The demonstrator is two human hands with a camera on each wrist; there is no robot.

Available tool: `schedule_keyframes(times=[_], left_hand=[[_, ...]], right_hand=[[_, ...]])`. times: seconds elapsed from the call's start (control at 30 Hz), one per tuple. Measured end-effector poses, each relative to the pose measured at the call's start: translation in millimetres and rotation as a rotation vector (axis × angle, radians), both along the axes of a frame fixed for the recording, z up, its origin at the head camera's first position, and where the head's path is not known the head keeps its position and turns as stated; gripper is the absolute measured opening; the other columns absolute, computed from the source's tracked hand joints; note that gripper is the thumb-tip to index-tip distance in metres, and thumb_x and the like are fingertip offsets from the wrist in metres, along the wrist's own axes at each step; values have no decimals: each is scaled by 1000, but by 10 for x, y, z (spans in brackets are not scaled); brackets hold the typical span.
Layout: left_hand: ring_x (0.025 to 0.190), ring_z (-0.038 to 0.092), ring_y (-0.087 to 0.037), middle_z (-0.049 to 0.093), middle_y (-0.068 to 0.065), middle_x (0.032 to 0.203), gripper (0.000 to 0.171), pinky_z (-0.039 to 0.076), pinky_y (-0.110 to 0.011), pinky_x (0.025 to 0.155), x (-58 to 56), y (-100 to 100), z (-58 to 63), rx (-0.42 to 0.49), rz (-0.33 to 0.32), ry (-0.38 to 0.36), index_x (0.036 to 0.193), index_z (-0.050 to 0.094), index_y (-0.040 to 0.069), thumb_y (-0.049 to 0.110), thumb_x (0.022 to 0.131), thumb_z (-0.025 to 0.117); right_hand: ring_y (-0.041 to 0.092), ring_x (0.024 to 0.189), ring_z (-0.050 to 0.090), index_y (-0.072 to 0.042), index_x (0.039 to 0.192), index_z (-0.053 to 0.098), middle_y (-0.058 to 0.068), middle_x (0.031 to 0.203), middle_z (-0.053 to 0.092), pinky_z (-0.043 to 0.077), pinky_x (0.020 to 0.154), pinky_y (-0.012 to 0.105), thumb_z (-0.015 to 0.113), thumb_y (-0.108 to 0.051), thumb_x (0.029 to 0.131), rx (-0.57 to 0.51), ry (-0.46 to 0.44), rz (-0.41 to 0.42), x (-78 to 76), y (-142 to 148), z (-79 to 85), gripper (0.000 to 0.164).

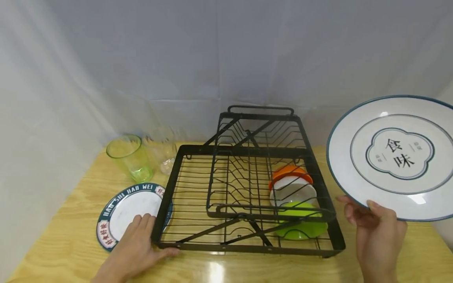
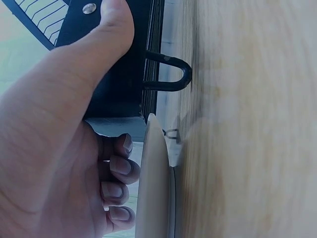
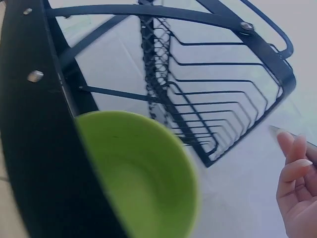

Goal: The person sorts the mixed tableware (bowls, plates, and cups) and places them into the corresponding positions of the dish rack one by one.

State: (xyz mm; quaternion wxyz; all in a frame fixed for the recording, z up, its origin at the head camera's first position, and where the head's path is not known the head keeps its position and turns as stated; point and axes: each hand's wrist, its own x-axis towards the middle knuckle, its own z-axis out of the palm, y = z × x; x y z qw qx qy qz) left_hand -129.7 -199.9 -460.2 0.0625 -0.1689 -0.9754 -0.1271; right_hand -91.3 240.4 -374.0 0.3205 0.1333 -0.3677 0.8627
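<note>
A black two-tier dish rack (image 1: 247, 248) stands mid-table. My left hand (image 1: 136, 245) grips its front left corner; in the left wrist view the thumb lies on the rack's front face (image 2: 116, 94) and the fingers bend around the side. To the right of the rack, my right hand (image 1: 380, 228) pinches the lower rim of a large white plate (image 1: 400, 157) with a blue edge and dark characters, held tilted above the table. Orange (image 1: 290, 171), white (image 1: 297, 192) and green (image 1: 301, 231) bowls line the right of the lower tier. The right wrist view shows the green bowl (image 3: 148, 183) close up.
A second plate (image 1: 124, 212), with a dark green patterned rim, lies on the wooden table (image 1: 60, 239), partly under my left hand and the rack's left side. Behind it stand a green glass (image 1: 131, 157) and a clear glass (image 1: 166, 155). A pale cloth (image 1: 177, 59) hangs at the back.
</note>
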Motion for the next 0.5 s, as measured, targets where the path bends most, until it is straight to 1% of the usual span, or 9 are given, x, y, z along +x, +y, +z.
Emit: schedule_keyframes(times=[0.07, 0.17, 0.23, 0.27, 0.37, 0.5], left_hand=[[81, 41, -22, 45, -7, 89, 99, 41, -41, 74, -4, -12, 17, 1, 1, -2, 108, 53, -4, 81, 60, 67], [83, 42, -23, 48, -8, 91, 99, 43, -43, 78, -4, -27, 37, 4, 5, -20, 109, 53, -5, 80, 61, 67], [84, 44, -24, 49, -9, 92, 99, 44, -45, 82, -4, -34, 41, 5, 5, -29, 110, 53, -6, 80, 62, 67], [85, 45, -25, 50, -9, 92, 99, 44, -46, 83, -4, -36, 38, 7, 1, -29, 110, 54, -6, 79, 62, 68], [85, 45, -24, 50, -8, 90, 97, 45, -46, 84, -12, -34, 21, 6, -15, -20, 109, 54, -7, 78, 63, 68], [85, 46, -25, 51, -9, 91, 97, 46, -47, 83, -23, -18, -5, 4, -25, -2, 110, 54, -7, 77, 63, 69]], right_hand=[[29, 45, 49, 20, 122, 40, 35, 77, 64, 36, 39, 28, 18, 14, 96, 52, -36, -25, -27, 18, 71, 35], [28, 44, 47, 19, 117, 45, 33, 75, 65, 33, 38, 27, 21, 11, 96, 101, -112, -45, -52, 38, 158, 32], [27, 44, 46, 18, 115, 48, 31, 74, 66, 35, 38, 27, 24, 9, 97, 128, -183, -56, -57, 44, 201, 31], [27, 44, 46, 18, 114, 49, 31, 74, 66, 36, 39, 27, 25, 8, 98, 126, -204, -50, -62, 47, 218, 31], [27, 45, 50, 15, 113, 50, 31, 74, 66, 40, 40, 27, 25, 7, 98, 131, -234, -11, -72, 64, 252, 30], [25, 51, 58, 12, 114, 51, 28, 79, 68, 47, 44, 27, 24, 7, 100, 214, -198, 99, -76, 117, 269, 31]])
